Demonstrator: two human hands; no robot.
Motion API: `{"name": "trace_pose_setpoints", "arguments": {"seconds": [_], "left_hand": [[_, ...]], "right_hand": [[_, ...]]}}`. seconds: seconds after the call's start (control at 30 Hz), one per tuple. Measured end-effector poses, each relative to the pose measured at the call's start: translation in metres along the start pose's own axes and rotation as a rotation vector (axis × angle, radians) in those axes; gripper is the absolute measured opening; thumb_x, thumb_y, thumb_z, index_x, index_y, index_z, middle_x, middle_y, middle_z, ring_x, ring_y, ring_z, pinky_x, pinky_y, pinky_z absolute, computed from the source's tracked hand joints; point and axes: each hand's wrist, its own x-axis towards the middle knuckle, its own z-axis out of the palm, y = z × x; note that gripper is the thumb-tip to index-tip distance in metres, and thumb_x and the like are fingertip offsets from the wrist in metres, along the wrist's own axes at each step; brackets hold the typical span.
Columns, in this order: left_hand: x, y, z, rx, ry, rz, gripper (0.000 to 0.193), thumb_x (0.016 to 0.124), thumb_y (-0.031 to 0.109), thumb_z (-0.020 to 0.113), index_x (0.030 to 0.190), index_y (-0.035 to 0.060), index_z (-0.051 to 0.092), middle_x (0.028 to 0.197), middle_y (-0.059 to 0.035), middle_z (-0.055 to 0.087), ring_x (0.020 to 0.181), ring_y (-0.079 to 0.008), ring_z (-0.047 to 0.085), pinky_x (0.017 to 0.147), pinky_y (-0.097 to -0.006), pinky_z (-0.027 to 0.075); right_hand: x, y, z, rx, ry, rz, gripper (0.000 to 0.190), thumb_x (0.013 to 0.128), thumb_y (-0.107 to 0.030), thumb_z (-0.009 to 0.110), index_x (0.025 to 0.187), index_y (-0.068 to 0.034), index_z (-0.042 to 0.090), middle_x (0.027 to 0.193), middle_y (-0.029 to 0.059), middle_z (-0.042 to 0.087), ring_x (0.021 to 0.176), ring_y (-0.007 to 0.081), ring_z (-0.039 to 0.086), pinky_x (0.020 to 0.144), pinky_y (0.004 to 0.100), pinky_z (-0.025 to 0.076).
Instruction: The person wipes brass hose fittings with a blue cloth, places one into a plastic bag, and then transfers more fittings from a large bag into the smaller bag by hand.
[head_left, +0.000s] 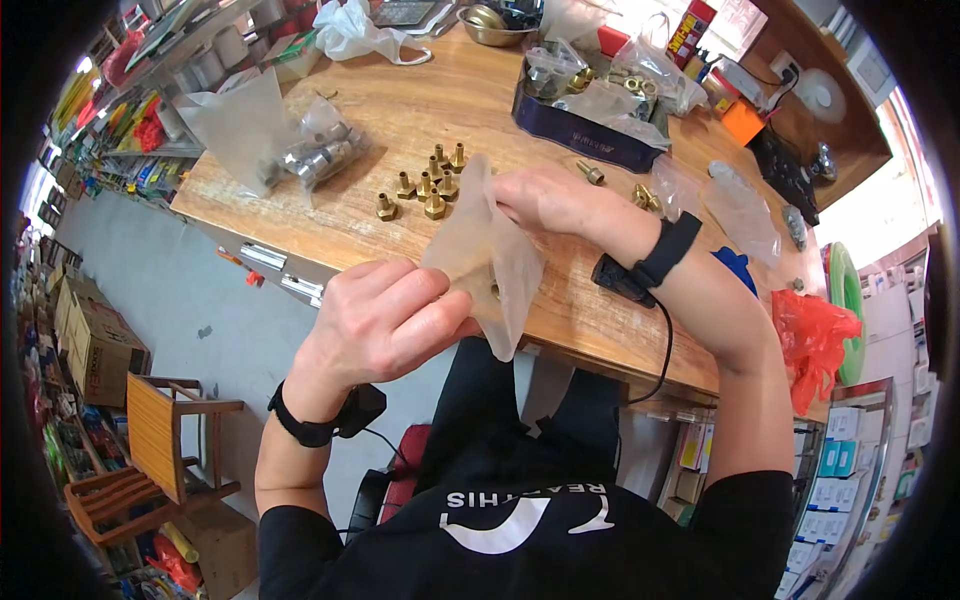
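Observation:
My left hand (394, 319) grips the near left side of a translucent plastic bag (484, 262) held up over the table's front edge. A small brass piece shows through the bag's lower part. My right hand (536, 199) is at the bag's upper right side; its fingertips are partly hidden, and it seems to pinch the bag. Just beyond the bag, several brass hose fittings (434, 204) with hex bases stand in a group on the wooden table (330, 232). To the right of my right hand lie a single threaded fitting (590, 172) and a few brass fittings (645, 198).
A dark blue tin (585, 139) holds bagged fittings. Bags with metal fittings (322, 154) lie at the table's left. A metal bowl (499, 30) and a white plastic bag (364, 34) are at the back. Red plastic bag (810, 345) hangs at right; a wooden chair (157, 442) stands lower left.

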Motion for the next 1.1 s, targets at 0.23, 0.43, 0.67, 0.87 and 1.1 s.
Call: {"name": "trace_pose_setpoints", "arguments": {"seconds": [0.23,0.43,0.67,0.87,1.1], "left_hand": [[-0.001,-0.003,0.000,0.014,-0.026,-0.005,0.022,0.068,0.019,0.069,0.082,0.0093,0.055,0.069,-0.0012,0.050,0.053,-0.0149,0.050,0.045,-0.0263,0.040],[0.003,-0.005,0.001,0.033,0.029,0.055,0.021,0.067,0.019,0.067,0.081,0.0103,0.054,0.066,-0.0010,0.047,0.052,-0.0142,0.048,0.042,-0.0271,0.039],[0.018,-0.020,-0.002,-0.222,-0.075,-0.010,0.020,0.069,0.010,0.072,0.077,0.0059,0.055,0.063,-0.0054,0.049,0.052,-0.0236,0.050,0.045,-0.0319,0.038],[0.018,-0.022,0.001,-0.262,-0.029,-0.042,0.019,0.069,0.007,0.071,0.079,0.0051,0.054,0.064,-0.0064,0.051,0.055,-0.0240,0.053,0.046,-0.0319,0.040],[0.026,-0.022,0.005,-0.226,-0.054,0.023,0.020,0.068,0.004,0.071,0.078,0.0043,0.053,0.065,-0.0066,0.053,0.055,-0.0236,0.054,0.046,-0.0322,0.041]], "right_hand": [[-0.057,-0.046,-0.082,1.137,0.694,-0.358,0.023,0.091,-0.027,0.052,0.096,-0.006,0.056,0.080,0.0051,0.062,0.072,0.0144,0.063,0.062,0.0285,0.049],[-0.060,-0.086,-0.062,0.440,0.326,-0.339,0.017,0.088,-0.022,0.054,0.089,-0.005,0.055,0.079,0.0108,0.056,0.077,0.0236,0.059,0.066,0.0317,0.046],[-0.066,-0.081,-0.052,-0.194,0.337,-0.326,0.021,0.079,-0.024,0.062,0.077,-0.007,0.050,0.053,0.0108,0.053,0.051,0.0319,0.056,0.046,0.0393,0.042],[-0.060,-0.073,-0.069,-0.030,0.354,-0.292,0.014,0.081,-0.021,0.060,0.083,-0.007,0.057,0.059,0.0100,0.057,0.054,0.0281,0.059,0.048,0.0354,0.044],[-0.021,0.006,-0.056,0.126,0.422,0.049,0.029,0.083,-0.014,0.057,0.112,-0.007,0.056,0.099,0.0130,0.062,0.086,0.0229,0.060,0.076,0.0323,0.048]]}}
